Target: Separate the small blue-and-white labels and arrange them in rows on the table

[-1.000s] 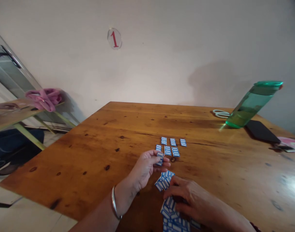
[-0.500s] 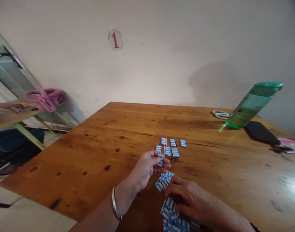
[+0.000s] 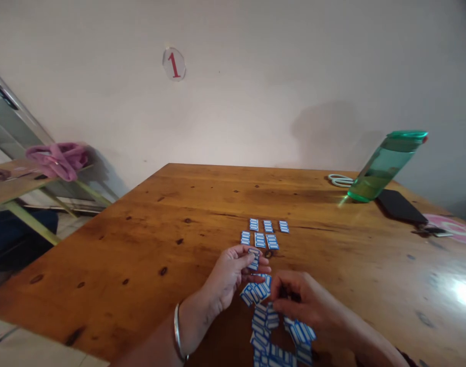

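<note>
My left hand [image 3: 233, 270] holds a small blue-and-white card [image 3: 253, 259] between thumb and fingers, above the wooden table. Close on its right, my right hand [image 3: 305, 298] is closed in a pinch over a loose pile of similar cards [image 3: 273, 354]. A card [image 3: 272, 317] shows at its fingertips and seems to be in the pinch. More cards [image 3: 257, 291] lie fanned out just below my left hand. Beyond the hands, several cards [image 3: 259, 240] lie spaced in two rows. Print on the cards is too small to read.
On the wooden table [image 3: 202, 199], a green bottle [image 3: 386, 165] stands at the back right, beside a white cable loop [image 3: 340, 180] and a dark flat device [image 3: 400, 206]. Farther right lies a pink round item [image 3: 457, 229]. A pink cloth [image 3: 59, 159] rests on another table at left.
My right hand has lifted a little from the pile and its fingers have drawn together, uncovering more cards. The left hand keeps its card. The view has shifted slightly right.
</note>
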### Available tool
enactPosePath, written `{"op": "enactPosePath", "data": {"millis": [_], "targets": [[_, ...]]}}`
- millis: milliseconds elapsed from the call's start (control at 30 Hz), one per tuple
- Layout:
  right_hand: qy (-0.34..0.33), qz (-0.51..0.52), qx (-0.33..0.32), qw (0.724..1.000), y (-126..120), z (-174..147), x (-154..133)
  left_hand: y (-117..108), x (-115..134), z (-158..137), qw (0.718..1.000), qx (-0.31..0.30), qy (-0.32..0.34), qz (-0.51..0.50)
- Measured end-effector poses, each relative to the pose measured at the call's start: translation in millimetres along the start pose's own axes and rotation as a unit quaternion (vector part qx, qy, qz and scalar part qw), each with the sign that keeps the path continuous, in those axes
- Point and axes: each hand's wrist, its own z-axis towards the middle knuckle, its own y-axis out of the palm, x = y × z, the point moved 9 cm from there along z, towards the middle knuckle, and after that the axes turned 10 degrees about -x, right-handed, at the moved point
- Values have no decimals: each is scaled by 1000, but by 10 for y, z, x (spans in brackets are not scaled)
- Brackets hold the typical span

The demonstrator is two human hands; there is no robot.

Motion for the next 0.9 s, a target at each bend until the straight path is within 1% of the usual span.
{"op": "enactPosePath", "data": {"millis": [67,100,200,267,433,500,700,900], "targets": [[-8,67,55,996,-141,-17,10,18,-55,3,1000,-1,-14,-25],[-12,82,86,993,-219,-32,15,39,-77,3,999,-6,-20,-36],[-31,87,180,979,-429,-97,6,132,-123,-1,998,-27,-39,-42],[-36,86,212,973,-490,-119,2,180,-147,-8,998,-34,-50,-22],[-32,42,235,970,-489,-105,-6,220,-171,-23,997,-28,-47,51],[-36,15,247,968,-492,-104,4,248,-179,-32,996,-37,-49,68],[3,-81,265,961,-512,-134,70,333,-173,-45,993,-80,-53,66],[12,-105,266,958,-500,-134,14,349,-194,-30,991,-100,-55,70]]}}
